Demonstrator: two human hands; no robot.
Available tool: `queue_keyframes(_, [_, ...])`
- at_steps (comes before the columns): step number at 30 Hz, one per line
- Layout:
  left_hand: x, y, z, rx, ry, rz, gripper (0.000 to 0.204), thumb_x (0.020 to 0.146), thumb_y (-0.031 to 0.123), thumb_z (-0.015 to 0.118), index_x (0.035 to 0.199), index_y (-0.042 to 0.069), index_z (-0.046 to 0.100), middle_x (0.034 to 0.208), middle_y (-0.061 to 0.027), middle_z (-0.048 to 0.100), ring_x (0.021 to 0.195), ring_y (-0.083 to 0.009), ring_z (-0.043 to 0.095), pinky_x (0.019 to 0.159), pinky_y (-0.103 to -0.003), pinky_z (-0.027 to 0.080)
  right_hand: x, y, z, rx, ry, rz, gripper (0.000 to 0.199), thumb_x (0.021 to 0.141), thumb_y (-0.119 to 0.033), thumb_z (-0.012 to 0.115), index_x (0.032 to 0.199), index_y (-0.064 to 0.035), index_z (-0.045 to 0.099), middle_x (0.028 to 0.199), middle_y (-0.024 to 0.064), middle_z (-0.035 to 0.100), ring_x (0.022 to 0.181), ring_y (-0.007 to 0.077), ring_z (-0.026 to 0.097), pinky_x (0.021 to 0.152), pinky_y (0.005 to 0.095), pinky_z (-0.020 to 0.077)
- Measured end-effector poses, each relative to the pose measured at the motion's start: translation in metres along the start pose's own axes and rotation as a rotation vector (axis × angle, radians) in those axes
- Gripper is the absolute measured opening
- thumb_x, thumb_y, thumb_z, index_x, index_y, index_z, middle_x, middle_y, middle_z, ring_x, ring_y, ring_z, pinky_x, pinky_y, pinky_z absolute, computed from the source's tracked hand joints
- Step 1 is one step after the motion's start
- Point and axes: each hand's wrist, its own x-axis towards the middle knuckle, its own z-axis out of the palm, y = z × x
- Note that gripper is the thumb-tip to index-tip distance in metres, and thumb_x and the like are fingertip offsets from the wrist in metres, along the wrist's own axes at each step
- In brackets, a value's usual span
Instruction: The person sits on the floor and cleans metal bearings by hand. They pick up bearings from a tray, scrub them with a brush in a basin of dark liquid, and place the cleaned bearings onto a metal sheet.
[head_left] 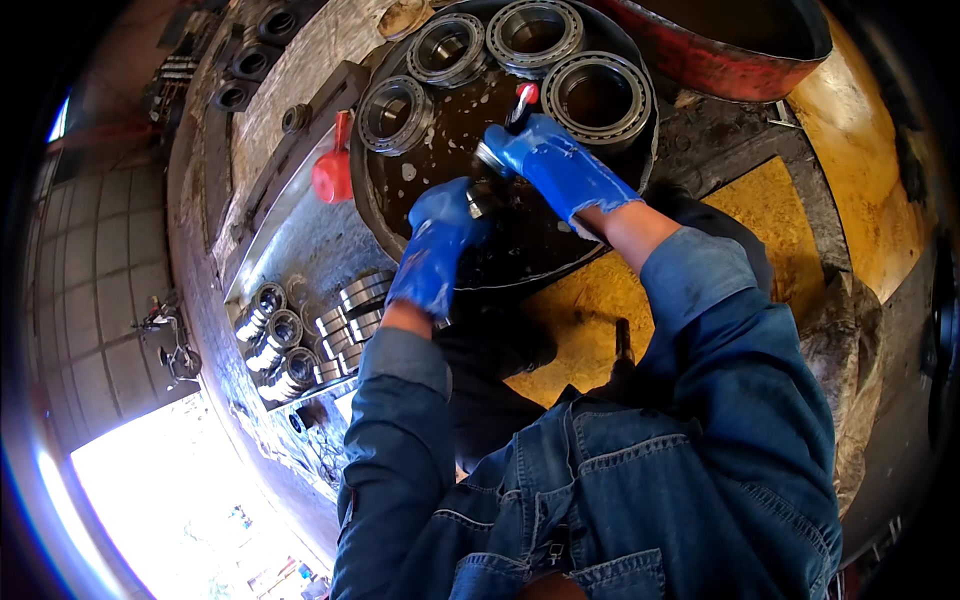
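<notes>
A grimy workshop bench is carrying a round black pan (380, 215) of dark liquid, with four big steel bearings (597, 97) lying along its far side. The left hand (437, 245), in a blue glove, is closing around a small metal part (478, 200) over the pan. The right hand (555, 165) is gripping a red-handled brush (522, 100) against it, so washing seems underway. Next, turning the part to reach unbrushed faces looks needed. A red scoop (334, 170) is resting by the rim.

At my ten o'clock a red scoop (333, 172) hangs on the basin's edge. Down at eight o'clock, stacked steel bearings (300, 340) crowd the grimy bench. A red tub (720, 50) sits at one o'clock.
</notes>
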Motion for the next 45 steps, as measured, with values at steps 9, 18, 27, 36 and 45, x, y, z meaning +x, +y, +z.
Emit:
queue_keyframes(9, [-0.049, -0.111, 0.065, -0.187, 0.266, -0.077, 0.066, 0.073, 0.037, 0.09, 0.128, 0.011, 0.066, 0.12, -0.0163, 0.072, 0.118, -0.0355, 0.067, 0.101, -0.043, 0.054, -0.02, -0.034, 0.05, 0.1, -0.243, -0.048, 0.042, 0.096, -0.044, 0.062, 0.104, -0.0043, 0.076, 0.096, 0.0214, 0.075, 0.095, 0.0397, 0.072, 0.087, 0.0449, 0.056])
queue_keyframes(18, [-0.001, -0.033, 0.011, 0.1, -0.02, -0.019, 0.066, 0.072, 0.029, 0.082, 0.134, 0.016, 0.064, 0.123, -0.0164, 0.072, 0.119, -0.0357, 0.067, 0.1, -0.044, 0.054, 0.004, 0.035, 0.032, -0.32, 0.091, 0.179, 0.042, 0.095, -0.045, 0.063, 0.113, -0.0085, 0.075, 0.103, 0.0194, 0.076, 0.102, 0.0384, 0.072, 0.09, 0.0442, 0.0566])
queue_keyframes(27, [0.03, -0.01, 0.047, 0.3, 0.152, 0.203, 0.024, 0.096, 0.025, 0.057, 0.109, 0.011, 0.072, 0.097, -0.0158, 0.073, 0.092, -0.0368, 0.071, 0.08, -0.05, 0.052, -0.013, 0.02, 0.025, -0.671, -0.185, 0.084, 0.047, 0.094, -0.044, 0.067, 0.124, -0.0088, 0.071, 0.118, 0.0213, 0.073, 0.109, 0.0399, 0.07, 0.091, 0.0464, 0.0556])
queue_keyframes(36, [-0.03, -0.083, 0.032, -0.147, 0.128, 0.034, 0.066, 0.07, 0.033, 0.091, 0.126, 0.008, 0.067, 0.119, -0.0188, 0.072, 0.112, -0.0358, 0.069, 0.098, -0.042, 0.055, -0.011, -0.02, 0.024, 0.038, -0.153, -0.143, 0.04, 0.096, -0.039, 0.061, 0.106, -0.0033, 0.075, 0.093, 0.0197, 0.075, 0.09, 0.0338, 0.071, 0.081, 0.043, 0.0541])
queue_keyframes(45, [-0.044, -0.08, 0.029, -0.126, 0.098, -0.02, 0.064, 0.073, 0.03, 0.086, 0.13, 0.014, 0.065, 0.123, -0.0158, 0.071, 0.12, -0.035, 0.066, 0.102, -0.043, 0.053, -0.014, -0.001, 0.019, -0.046, -0.144, 0.066, 0.04, 0.097, -0.039, 0.059, 0.098, -0.0026, 0.075, 0.085, 0.0191, 0.074, 0.083, 0.0347, 0.07, 0.078, 0.0428, 0.0534])
